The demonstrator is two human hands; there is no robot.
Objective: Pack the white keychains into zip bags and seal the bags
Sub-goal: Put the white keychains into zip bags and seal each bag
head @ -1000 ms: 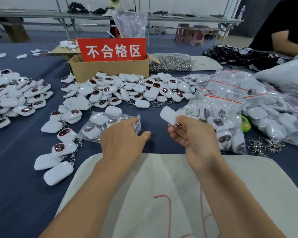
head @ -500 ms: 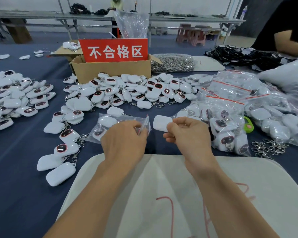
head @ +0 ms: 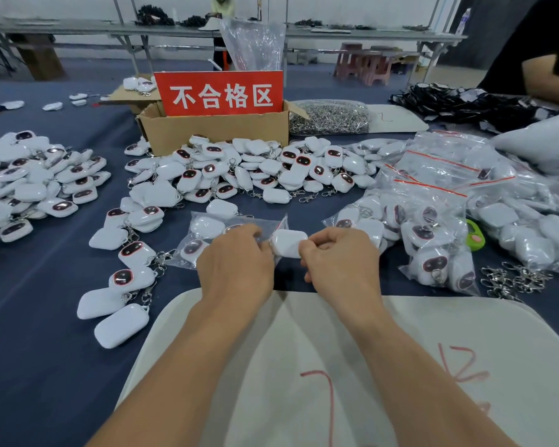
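White keychain sits between both hands over the blue surface. The right hand pinches its right end, and the left hand grips the zip bag at its mouth, touching the keychain.

The left forearm and right forearm, both bare, reach forward and converge so the hands sit just beside each other, backs up. The left hand curls its fingers down over a zip bag, apparently pinching its mouth, though the fingertips are hidden. The right hand pinches a white keychain against the left knuckles.
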